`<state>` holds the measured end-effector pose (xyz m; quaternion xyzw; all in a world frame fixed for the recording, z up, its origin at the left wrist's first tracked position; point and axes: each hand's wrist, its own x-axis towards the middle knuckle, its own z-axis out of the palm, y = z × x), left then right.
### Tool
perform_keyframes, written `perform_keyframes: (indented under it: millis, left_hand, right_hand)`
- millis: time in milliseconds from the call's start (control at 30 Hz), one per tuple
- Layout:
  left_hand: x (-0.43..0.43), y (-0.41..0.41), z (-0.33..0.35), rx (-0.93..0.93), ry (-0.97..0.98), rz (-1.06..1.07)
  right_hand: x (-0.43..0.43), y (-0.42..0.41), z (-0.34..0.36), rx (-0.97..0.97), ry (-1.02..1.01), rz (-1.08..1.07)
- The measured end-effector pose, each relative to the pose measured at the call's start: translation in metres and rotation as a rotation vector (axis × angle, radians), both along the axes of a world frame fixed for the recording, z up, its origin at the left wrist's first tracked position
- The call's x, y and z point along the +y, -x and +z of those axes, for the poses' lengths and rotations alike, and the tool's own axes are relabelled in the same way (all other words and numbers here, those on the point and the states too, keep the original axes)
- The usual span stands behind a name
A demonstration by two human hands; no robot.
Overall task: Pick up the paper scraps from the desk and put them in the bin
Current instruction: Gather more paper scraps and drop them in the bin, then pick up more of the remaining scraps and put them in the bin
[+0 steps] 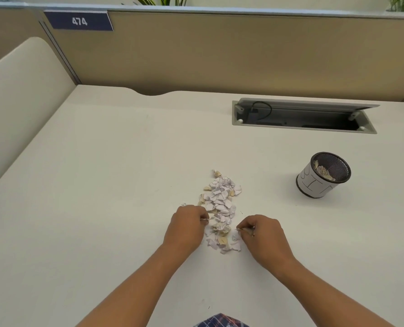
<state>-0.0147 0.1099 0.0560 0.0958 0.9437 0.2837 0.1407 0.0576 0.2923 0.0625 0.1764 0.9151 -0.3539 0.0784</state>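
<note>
The paper scraps [220, 200] lay heaped on the worktop [102, 185], the pile's near end between the left hand [187, 226] and the right hand [261, 234], each with curled fingers pinching a scrap at its edge, while the bin [323, 175], already holding some scraps, stood well apart to the right.

The bin [314, 188] is black wire mesh, metal by its look, with a matt white paper band wrapped round its wall. It stands on a smooth, matt, off-white table [102, 185]. Left of the bin lie paper scraps [221, 204], white and tan, torn and crumpled. Behind the bin, a cable hatch [304, 106] has a smooth grey lid; whether it is metal or plastic cannot be told. Further behind the bin, the partition [219, 55] looks like matt tan cloth.
</note>
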Motion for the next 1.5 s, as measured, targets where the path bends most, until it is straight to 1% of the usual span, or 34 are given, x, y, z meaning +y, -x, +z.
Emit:
perform_keyframes:
  millis: [167, 333, 500, 733, 900, 1033, 1167, 1267, 1400, 1500]
  left_hand:
    - [0.007, 0.012, 0.029, -0.069, -0.215, 0.111]
    - [0.035, 0.021, 0.059, -0.089, -0.348, 0.115]
    - [0.084, 0.026, 0.08, -0.109, -0.426, 0.043]
    - [0.18, 0.034, 0.096, -0.054, -0.393, -0.142]
    - [0.242, 0.05, 0.099, 0.019, -0.299, -0.226]
    - [0.273, 0.062, 0.095, 0.016, -0.209, -0.261]
    - [0.288, 0.067, 0.09, -0.044, -0.163, -0.273]
    - [0.29, 0.068, 0.086, -0.059, -0.182, -0.258]
    - [0.28, 0.065, 0.083, 0.022, -0.29, -0.178]
    - [0.264, 0.06, 0.077, 0.067, -0.322, -0.139]
  right_hand:
    - [0.009, 0.001, 0.008, 0.006, 0.049, -0.034]
    - [0.023, -0.004, 0.016, -0.025, 0.123, -0.071]
    - [0.05, -0.014, 0.025, -0.018, 0.194, -0.134]
    - [0.102, -0.036, 0.035, 0.028, 0.24, -0.247]
    - [0.137, -0.051, 0.041, 0.061, 0.25, -0.312]
    - [0.156, -0.057, 0.045, 0.082, 0.237, -0.342]
    - [0.169, -0.063, 0.047, 0.099, 0.244, -0.362]
    - [0.174, -0.065, 0.048, 0.103, 0.243, -0.367]
    - [0.184, -0.056, 0.057, 0.132, 0.23, -0.375]
    - [0.197, -0.035, 0.07, 0.184, 0.173, -0.346]
